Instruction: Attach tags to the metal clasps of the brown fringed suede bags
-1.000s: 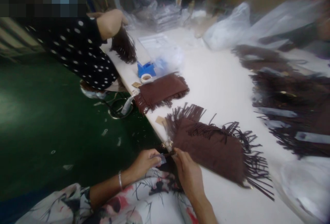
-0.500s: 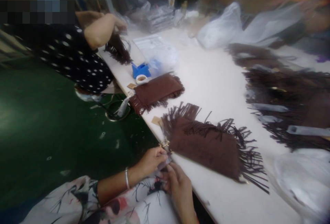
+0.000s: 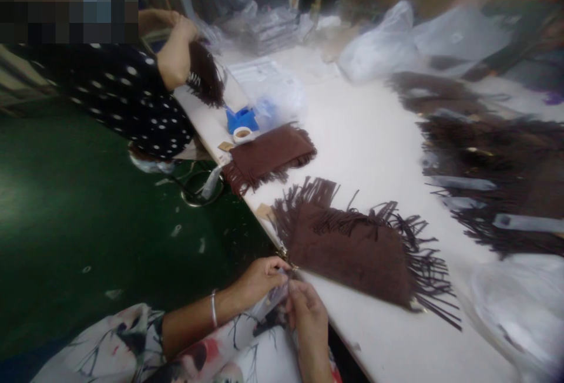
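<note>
A dark brown fringed bag [image 3: 348, 254] lies on the white table near its front edge, with a tan tag [image 3: 265, 211] at its left end and small gold-coloured hardware at its near corner. Just off that corner, over my lap, my left hand [image 3: 263, 280] pinches a clear plastic strip [image 3: 274, 299]. Close beside it, my right hand [image 3: 306, 306] is closed at the strip's upper end, thumb against fingers. What lies between the fingertips is small and blurred.
A reddish-brown fringed piece [image 3: 273, 151], a tape roll [image 3: 242, 134] and a blue dispenser [image 3: 241, 118] lie farther along the edge. Dark fringed bags [image 3: 506, 165] are piled right, near plastic bags [image 3: 379, 42]. A person in dotted clothing [image 3: 132, 95] holds another fringed piece.
My hands have shifted slightly, and more of the clear strip shows below my left hand. The gold hardware sits lower against the bag's corner. The other person's forearm has risen.
</note>
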Tool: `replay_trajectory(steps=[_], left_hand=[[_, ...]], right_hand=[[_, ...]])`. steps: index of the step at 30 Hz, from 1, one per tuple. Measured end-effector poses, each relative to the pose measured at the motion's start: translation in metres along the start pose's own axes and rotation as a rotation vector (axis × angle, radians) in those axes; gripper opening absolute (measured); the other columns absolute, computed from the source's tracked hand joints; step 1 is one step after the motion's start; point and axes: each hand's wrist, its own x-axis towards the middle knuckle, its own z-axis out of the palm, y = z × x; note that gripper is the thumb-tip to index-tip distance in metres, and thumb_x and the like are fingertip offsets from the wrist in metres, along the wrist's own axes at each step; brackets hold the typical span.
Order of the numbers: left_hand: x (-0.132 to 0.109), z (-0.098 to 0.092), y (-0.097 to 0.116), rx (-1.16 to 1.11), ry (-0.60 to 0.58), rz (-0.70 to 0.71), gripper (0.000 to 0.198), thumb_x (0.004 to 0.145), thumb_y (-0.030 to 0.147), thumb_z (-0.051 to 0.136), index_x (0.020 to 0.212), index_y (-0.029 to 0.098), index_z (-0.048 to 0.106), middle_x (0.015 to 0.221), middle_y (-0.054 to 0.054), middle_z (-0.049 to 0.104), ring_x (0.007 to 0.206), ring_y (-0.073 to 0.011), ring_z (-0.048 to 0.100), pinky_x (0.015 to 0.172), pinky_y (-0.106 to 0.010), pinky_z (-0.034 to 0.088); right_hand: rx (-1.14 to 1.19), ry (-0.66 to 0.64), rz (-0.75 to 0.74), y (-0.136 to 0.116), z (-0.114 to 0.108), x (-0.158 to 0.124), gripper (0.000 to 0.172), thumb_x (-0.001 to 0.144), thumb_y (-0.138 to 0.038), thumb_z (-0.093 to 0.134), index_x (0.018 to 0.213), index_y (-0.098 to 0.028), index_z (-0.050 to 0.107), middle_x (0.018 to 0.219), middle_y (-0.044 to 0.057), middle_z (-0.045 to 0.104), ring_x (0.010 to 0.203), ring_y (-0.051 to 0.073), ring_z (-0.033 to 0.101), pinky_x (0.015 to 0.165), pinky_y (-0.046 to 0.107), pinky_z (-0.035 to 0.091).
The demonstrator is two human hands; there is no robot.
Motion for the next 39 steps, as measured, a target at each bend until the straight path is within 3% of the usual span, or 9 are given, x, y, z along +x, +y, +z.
replay_trajectory(steps=[7, 15, 21, 30, 35, 39], left_hand=[[0.005, 0.002, -0.003, -0.03, 0.005, 0.065, 0.028, 0.079, 0.037, 0.068, 0.093, 0.013, 0.062, 0.072, -0.004, 0.065, 0.058, -0.0139, 0.058, 0.055, -0.023, 0.04], [-0.006, -0.003, -0.003, -0.094, 0.019, 0.034, 0.04, 0.084, 0.046, 0.065, 0.107, 0.012, 0.063, 0.097, -0.01, 0.068, 0.083, -0.0176, 0.062, 0.073, -0.027, 0.046], [-0.008, 0.005, -0.007, -0.269, 0.022, -0.049, 0.051, 0.075, 0.051, 0.072, 0.103, 0.01, 0.061, 0.085, -0.009, 0.068, 0.07, -0.0191, 0.064, 0.063, -0.029, 0.047], [0.003, 0.034, -0.004, -0.424, 0.278, -0.081, 0.041, 0.065, 0.044, 0.08, 0.083, 0.015, 0.058, 0.07, -0.002, 0.064, 0.06, -0.0164, 0.062, 0.056, -0.026, 0.044], [0.004, 0.041, 0.0, -0.495, 0.309, -0.106, 0.035, 0.063, 0.037, 0.079, 0.079, 0.017, 0.055, 0.064, 0.001, 0.06, 0.058, -0.0158, 0.06, 0.052, -0.025, 0.042], [0.001, 0.043, 0.006, -0.49, 0.32, -0.097, 0.034, 0.063, 0.037, 0.078, 0.077, 0.016, 0.054, 0.062, 0.002, 0.058, 0.054, -0.0126, 0.055, 0.05, -0.023, 0.04]], right_hand=[[-0.106, 0.046, -0.043, 0.005, -0.008, 0.003, 0.044, 0.076, -0.061, 0.065, 0.073, -0.017, 0.059, 0.047, -0.006, 0.048, 0.037, 0.006, 0.033, 0.038, 0.018, 0.025], [-0.37, 0.16, -0.075, -0.015, -0.005, 0.0, 0.046, 0.08, -0.063, 0.056, 0.081, -0.018, 0.063, 0.049, -0.005, 0.053, 0.039, 0.011, 0.043, 0.041, 0.022, 0.035], [-0.54, 0.218, -0.1, -0.02, -0.008, 0.005, 0.044, 0.084, -0.062, 0.052, 0.085, -0.02, 0.066, 0.056, -0.002, 0.061, 0.047, 0.015, 0.055, 0.048, 0.024, 0.041], [-0.45, 0.207, -0.176, -0.016, -0.009, 0.004, 0.043, 0.083, -0.061, 0.055, 0.091, -0.02, 0.066, 0.066, 0.001, 0.067, 0.058, 0.017, 0.059, 0.054, 0.025, 0.043], [-0.313, 0.158, -0.147, -0.01, -0.012, -0.005, 0.048, 0.08, -0.059, 0.061, 0.106, -0.018, 0.062, 0.086, 0.006, 0.072, 0.072, 0.02, 0.066, 0.063, 0.027, 0.05], [-0.275, 0.16, -0.155, -0.008, -0.01, -0.002, 0.046, 0.08, -0.058, 0.06, 0.105, -0.019, 0.063, 0.095, 0.007, 0.072, 0.083, 0.023, 0.068, 0.069, 0.029, 0.052]])
